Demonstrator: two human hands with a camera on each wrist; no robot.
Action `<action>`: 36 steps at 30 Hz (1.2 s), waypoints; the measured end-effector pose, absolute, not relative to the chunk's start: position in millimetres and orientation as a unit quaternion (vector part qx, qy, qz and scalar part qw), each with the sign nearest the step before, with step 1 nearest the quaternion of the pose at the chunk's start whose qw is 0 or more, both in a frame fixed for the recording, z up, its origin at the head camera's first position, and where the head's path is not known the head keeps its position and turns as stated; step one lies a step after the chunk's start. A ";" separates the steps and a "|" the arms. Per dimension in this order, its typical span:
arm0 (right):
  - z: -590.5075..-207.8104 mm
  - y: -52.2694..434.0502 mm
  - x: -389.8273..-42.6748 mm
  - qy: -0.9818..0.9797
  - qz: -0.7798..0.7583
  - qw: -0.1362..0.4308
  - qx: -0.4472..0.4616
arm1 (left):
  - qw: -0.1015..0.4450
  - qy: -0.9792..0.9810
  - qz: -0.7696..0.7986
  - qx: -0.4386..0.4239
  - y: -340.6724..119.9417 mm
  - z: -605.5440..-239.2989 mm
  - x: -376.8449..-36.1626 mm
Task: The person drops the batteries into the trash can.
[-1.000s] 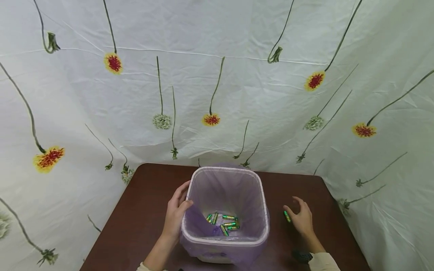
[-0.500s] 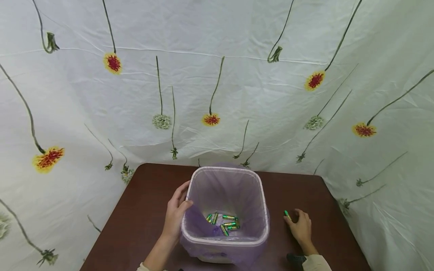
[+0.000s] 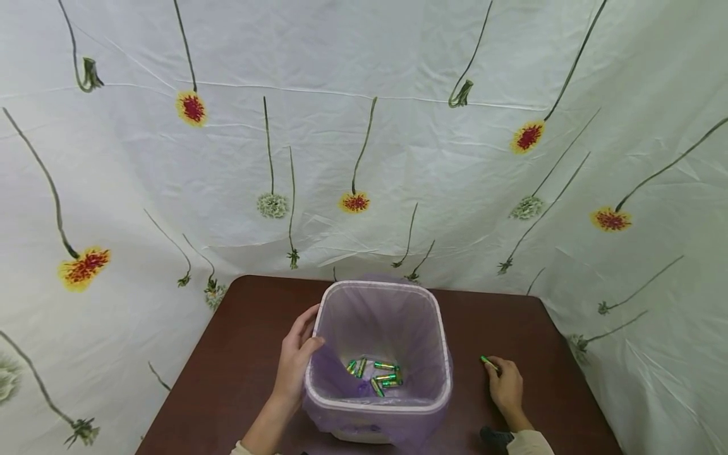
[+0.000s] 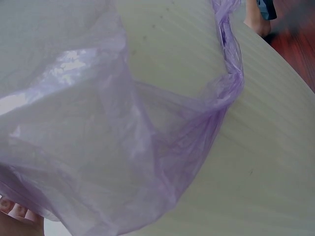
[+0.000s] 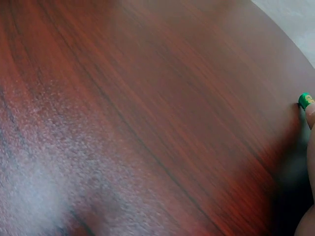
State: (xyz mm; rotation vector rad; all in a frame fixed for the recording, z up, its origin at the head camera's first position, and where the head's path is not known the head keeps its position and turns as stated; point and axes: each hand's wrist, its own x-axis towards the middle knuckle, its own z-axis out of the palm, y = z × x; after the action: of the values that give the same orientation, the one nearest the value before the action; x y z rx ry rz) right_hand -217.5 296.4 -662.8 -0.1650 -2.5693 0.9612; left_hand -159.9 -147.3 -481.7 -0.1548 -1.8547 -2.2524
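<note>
A person's left hand (image 3: 296,365) grips the rim of a purple-lined bin (image 3: 380,404) on the table (image 3: 239,354), while the right hand (image 3: 505,385) pinches a green battery (image 3: 486,361) beside it. The fingertip hold looks slight; the battery could slip and roll off the table.

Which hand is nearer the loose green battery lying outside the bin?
The right hand: its fingers pinch the green battery on the table. The left hand grips the bin rim, across the bin from it.
</note>
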 end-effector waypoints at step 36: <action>-594.9 302.2 -231.9 -0.919 0.347 0.184 0.026 | 0.114 -0.632 -0.765 -0.052 -146.9 -482.9 -160.5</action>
State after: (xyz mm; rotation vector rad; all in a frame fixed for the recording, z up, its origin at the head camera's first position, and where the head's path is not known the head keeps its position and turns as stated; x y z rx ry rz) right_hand -231.9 302.2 -594.9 0.0744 -2.5918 0.9777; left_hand -160.5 -146.9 -482.9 -0.1532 -1.8537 -2.2420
